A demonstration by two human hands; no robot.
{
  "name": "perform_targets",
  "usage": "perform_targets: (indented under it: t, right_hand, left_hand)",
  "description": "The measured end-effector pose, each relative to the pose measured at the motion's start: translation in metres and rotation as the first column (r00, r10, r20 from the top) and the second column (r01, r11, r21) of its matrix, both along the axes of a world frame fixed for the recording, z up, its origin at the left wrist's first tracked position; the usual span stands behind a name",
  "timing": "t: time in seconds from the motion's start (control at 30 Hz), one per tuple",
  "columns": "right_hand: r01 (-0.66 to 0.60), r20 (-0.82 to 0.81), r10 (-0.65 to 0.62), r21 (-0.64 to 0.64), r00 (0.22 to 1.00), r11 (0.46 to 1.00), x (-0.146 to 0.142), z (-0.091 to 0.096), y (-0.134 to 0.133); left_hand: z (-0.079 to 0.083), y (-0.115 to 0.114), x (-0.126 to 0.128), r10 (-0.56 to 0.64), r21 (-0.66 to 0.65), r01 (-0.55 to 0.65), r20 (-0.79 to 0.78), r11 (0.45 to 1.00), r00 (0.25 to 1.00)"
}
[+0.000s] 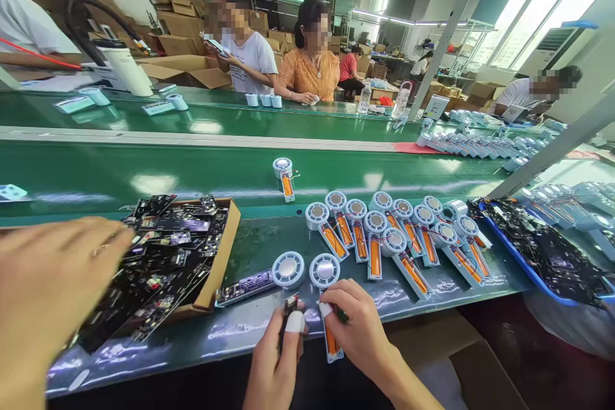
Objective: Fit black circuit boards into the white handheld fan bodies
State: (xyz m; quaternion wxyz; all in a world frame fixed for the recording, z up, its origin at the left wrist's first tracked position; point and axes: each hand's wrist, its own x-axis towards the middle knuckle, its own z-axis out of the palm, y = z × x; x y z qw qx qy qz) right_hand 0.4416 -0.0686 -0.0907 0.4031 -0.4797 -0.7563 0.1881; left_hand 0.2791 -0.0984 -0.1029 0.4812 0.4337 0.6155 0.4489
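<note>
My left hand [276,365], one fingertip wrapped in white tape, is closed round a small black circuit board [289,305] held upright at the bench's front edge. My right hand [360,333], also with a taped fingertip, pinches the handle of an open fan half [325,271]. That half has a round white head and an orange battery [331,343] in its handle. Just to the left lies another round fan head [288,269] with a dark board [245,286] beside it.
A cardboard box [227,245] of black circuit boards sits at left, with another person's blurred hand [48,295] over it. Several fan halves [398,240] lie in rows at right, beside a blue tray [509,256] of boards. One fan [284,178] rides the green conveyor [144,173]. People work across it.
</note>
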Motion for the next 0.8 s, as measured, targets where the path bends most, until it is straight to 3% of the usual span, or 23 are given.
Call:
perform_targets:
  t: [0.13,0.33,0.43,0.57,0.67,0.8]
  right_hand:
    - [-0.011,0.086,0.004,0.078,0.996,0.997,-0.002,0.002,0.003]
    - [-0.022,0.234,-0.008,0.123,0.972,0.992,-0.002,0.009,0.005]
    - [-0.042,0.391,-0.038,0.196,0.92,0.98,-0.005,0.012,0.003]
    - [-0.045,0.53,-0.112,0.275,0.841,0.96,-0.013,0.01,-0.003]
    - [-0.031,0.494,-0.097,0.245,0.864,0.969,-0.014,0.007,-0.004]
    - [-0.1,0.189,0.096,0.011,0.977,0.995,0.001,0.009,0.007]
  left_hand:
    - [-0.008,-0.001,0.001,-0.154,0.016,0.155,-0.084,0.988,0.985]
    - [-0.007,0.003,0.008,-0.206,0.044,0.217,-0.181,0.975,0.962]
    - [-0.004,0.004,0.007,-0.167,0.154,0.227,-0.328,0.962,0.93]
    - [-0.013,0.0,0.005,-0.058,0.329,0.266,-0.526,0.906,0.848]
    - [-0.02,-0.001,0.002,-0.037,0.36,0.324,-0.616,0.875,0.787]
    - [-0.008,0.005,-0.006,-0.146,0.333,0.407,-0.594,0.85,0.791]
